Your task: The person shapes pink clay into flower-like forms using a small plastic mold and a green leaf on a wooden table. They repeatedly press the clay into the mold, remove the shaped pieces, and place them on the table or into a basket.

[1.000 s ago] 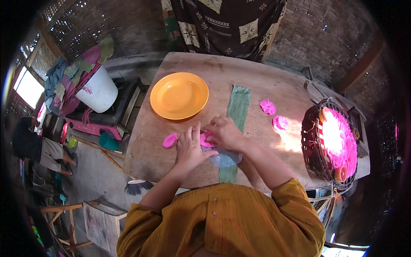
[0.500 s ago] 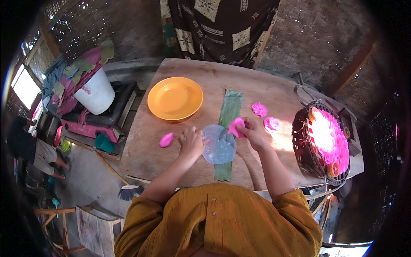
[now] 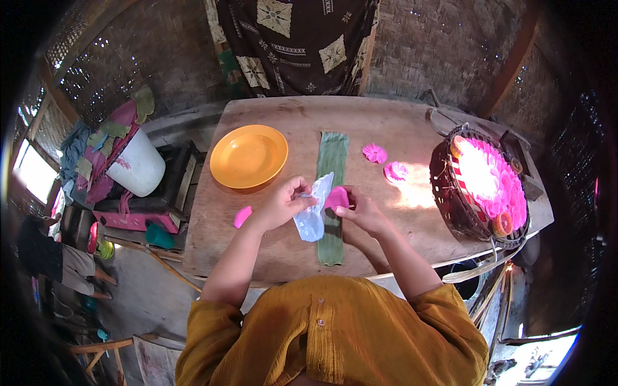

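My left hand (image 3: 280, 207) pinches a thin, clear plastic sheet (image 3: 310, 225), lifted and folded above the table. Close beside it, my right hand (image 3: 365, 213) grips a flat, soft-looking pink piece (image 3: 337, 198) between thumb and fingers; whether it touches the plastic, I cannot tell. Beneath both hands a long green leaf strip (image 3: 331, 249) lies on the wooden table (image 3: 290, 116). A smooth pink lump (image 3: 242, 217) rests left of my left wrist, partly covered by it. Two pink ruffled, flower-shaped pieces (image 3: 374, 153) sit beyond my right hand.
An orange plate (image 3: 250, 154) stands at the table's far left. On the right, a dark woven basket (image 3: 444, 193) holds many pink pieces in bright sunlight. Left of the table are a stove (image 3: 138, 220) with a white bucket (image 3: 138, 164), and a person (image 3: 71, 260) farther off.
The plastic sheet, flat on the leaf strip before, is now lifted and folded in my left hand. My right hand has come closer with the pink piece. The whole view has shifted slightly.
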Tool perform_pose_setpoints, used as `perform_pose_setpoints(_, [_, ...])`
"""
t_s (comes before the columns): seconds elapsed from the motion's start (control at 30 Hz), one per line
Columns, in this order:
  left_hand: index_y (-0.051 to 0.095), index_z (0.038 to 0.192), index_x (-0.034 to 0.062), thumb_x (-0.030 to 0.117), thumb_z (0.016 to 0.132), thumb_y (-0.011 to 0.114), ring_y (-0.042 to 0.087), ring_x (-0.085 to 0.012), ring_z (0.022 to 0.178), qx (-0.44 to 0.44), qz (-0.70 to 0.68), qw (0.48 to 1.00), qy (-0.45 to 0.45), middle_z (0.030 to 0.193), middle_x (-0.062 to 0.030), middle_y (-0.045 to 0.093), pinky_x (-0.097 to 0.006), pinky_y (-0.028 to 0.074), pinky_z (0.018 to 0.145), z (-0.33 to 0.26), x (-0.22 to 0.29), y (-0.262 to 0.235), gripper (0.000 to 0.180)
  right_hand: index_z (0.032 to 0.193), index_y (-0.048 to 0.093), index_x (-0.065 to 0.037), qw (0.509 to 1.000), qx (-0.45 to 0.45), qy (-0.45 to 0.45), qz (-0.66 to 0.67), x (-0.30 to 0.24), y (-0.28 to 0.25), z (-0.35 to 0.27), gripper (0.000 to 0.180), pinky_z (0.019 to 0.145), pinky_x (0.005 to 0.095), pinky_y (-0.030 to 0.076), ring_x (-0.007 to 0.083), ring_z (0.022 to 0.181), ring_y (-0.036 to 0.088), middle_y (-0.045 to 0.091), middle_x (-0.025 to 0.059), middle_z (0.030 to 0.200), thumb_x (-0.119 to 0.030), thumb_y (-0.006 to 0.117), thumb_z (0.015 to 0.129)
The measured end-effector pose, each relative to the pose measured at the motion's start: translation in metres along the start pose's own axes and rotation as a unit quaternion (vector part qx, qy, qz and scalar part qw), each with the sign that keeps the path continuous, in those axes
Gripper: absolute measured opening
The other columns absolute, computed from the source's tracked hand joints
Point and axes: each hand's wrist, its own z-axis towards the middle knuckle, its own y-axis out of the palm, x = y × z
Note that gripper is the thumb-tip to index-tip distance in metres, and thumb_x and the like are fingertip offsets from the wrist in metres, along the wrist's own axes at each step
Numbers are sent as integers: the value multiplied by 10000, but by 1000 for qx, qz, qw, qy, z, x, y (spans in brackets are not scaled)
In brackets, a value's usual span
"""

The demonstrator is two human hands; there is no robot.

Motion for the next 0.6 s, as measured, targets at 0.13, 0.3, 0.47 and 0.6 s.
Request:
perform_pose_setpoints(0.13, [514, 916, 76, 105, 839, 656, 505, -42, 741, -15, -111, 994, -18, 820, 42, 529, -205, 420, 630, -11, -6, -12, 164, 1309, 372, 38, 986, -84, 8, 145, -11, 19, -4, 728, 960, 339, 412, 228, 1123, 509, 513, 170, 1226, -323, 719, 781])
perform_pose_setpoints(0.3, [515, 957, 67, 76, 848, 628, 541, -68, 789, 33, -47, 997, -45, 847, 14, 520, -223, 447, 680, -15, -14, -27, 157, 1192, 489, 63, 986, -118, 61, 101, -24, 24, -7, 598, 929, 327, 428, 193, 1027, 554, 588, 129, 1093, -286, 730, 770])
perform_pose_setpoints(0.47, [543, 1050, 23, 128, 875, 600, 556, -111, 874, 211, 15, 976, 46, 913, -41, 583, -257, 465, 770, -30, -32, 3, 212, 1131, 547, 43, 987, 22, 35, 157, -40, 1, -10, 459, 834, 299, 458, 173, 931, 584, 622, 103, 1000, -215, 706, 787])
perform_pose_setpoints(0.6, [594, 1046, 20, 166, 885, 558, 577, -251, 993, -30, 339, 914, 221, 1079, -99, 606, -402, 457, 856, -55, -52, 45, 220, 1055, 612, -1, 957, 54, -19, 286, -45, -10, -15, 367, 779, 308, 475, 171, 886, 603, 640, 93, 954, -233, 702, 785])
